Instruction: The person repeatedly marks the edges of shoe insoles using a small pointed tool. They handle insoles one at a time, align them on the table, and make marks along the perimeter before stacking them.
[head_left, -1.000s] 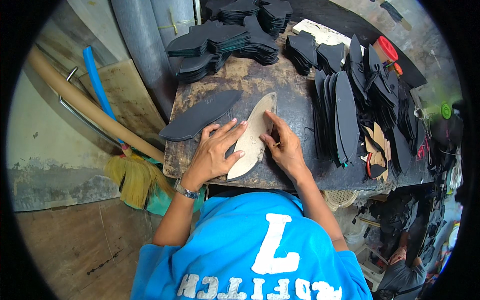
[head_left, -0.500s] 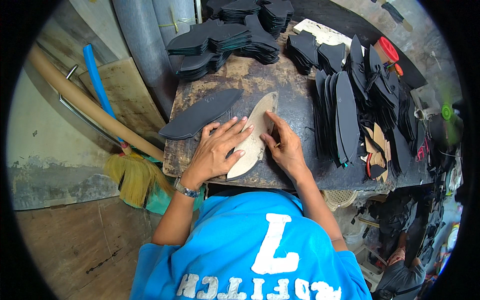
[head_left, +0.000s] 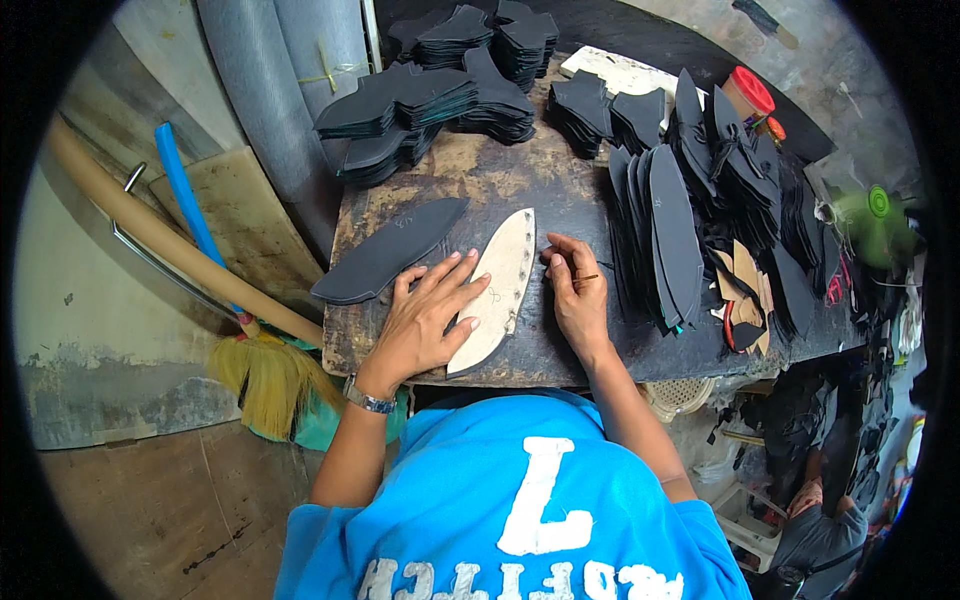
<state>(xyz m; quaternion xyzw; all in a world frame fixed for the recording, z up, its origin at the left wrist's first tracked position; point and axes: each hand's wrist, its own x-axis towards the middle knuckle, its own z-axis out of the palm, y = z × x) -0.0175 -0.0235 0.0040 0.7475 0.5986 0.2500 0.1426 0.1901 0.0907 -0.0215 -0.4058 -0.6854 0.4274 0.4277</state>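
Note:
A tan, curved cardboard pattern piece (head_left: 505,275) lies on the dark worn table (head_left: 470,180). My left hand (head_left: 425,320) presses flat on its lower left part, fingers spread. My right hand (head_left: 575,290) rests at the pattern's right edge, pinching a thin pen-like tool (head_left: 583,277) against it. A single dark cut piece (head_left: 390,250) of the same shape lies just left of the pattern, overhanging the table's left edge.
Stacks of black cut pieces (head_left: 410,105) fill the table's far side and a leaning row (head_left: 665,235) stands to the right. A red-lidded jar (head_left: 745,95) sits at back right. A broom (head_left: 265,375) and blue pipe (head_left: 190,205) lean at left.
My right hand has shifted slightly down along the pattern's right edge. My left hand stays pressed on the pattern with fingers spread a little wider.

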